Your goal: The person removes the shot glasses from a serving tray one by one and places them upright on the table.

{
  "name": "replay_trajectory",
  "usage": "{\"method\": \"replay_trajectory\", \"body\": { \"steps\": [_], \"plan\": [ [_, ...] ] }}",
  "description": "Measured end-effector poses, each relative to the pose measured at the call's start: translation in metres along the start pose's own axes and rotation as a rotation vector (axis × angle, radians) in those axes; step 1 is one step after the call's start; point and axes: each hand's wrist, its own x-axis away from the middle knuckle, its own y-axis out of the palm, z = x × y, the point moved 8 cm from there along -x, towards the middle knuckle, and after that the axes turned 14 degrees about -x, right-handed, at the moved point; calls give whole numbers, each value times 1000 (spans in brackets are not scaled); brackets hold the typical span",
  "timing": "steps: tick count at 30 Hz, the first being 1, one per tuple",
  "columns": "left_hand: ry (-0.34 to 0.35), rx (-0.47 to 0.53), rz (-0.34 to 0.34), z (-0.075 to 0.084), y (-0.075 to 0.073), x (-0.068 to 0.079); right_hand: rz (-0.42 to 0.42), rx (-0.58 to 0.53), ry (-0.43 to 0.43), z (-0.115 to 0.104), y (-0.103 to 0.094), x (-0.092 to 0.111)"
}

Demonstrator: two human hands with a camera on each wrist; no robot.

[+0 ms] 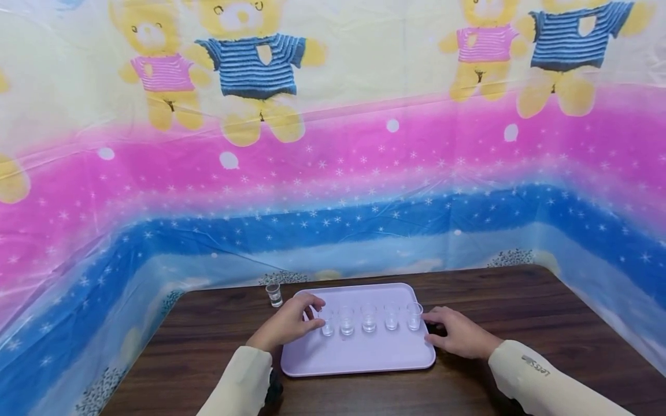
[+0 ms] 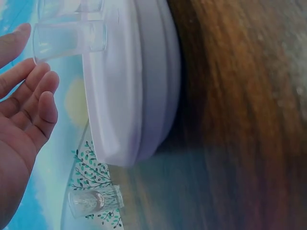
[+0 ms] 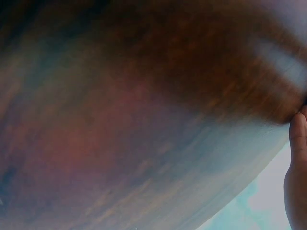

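Observation:
Several small clear shot glasses stand upright in a row on a pale lilac tray (image 1: pixel 359 355). My left hand (image 1: pixel 288 321) is at the left end of the row, thumb and fingers spread beside the leftmost glass (image 1: pixel 326 325). In the left wrist view the fingertips lie close to the rim of that glass (image 2: pixel 72 38); whether they touch it, I cannot tell. At the other end, my right hand (image 1: pixel 460 333) has its fingertips beside the rightmost glass (image 1: pixel 414 318), with the thumb by the tray's right edge. The right wrist view shows only part of this hand (image 3: pixel 298 163).
Another shot glass (image 1: pixel 274 294) stands on the dark wooden table (image 1: pixel 494 294), off the tray at the back left. A printed cloth (image 1: pixel 333 173) with teddy bears hangs behind the table and along its sides.

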Motion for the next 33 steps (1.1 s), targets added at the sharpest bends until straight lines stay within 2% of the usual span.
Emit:
{"method": "replay_trajectory", "body": {
  "steps": [11,20,25,33],
  "plan": [
    [-47,0,-47,1,4,-1,4,-5,-4,-1,-2,0],
    [-59,-15,-48,-3,7,-2,11,-5,-14,1,0,0],
    [-91,-26,-20,-7,-1,0,16,-6,-12,2,0,0],
    [-156,-35,100,-25,-20,15,12,-4,-24,0,0,1]
  ]
}}
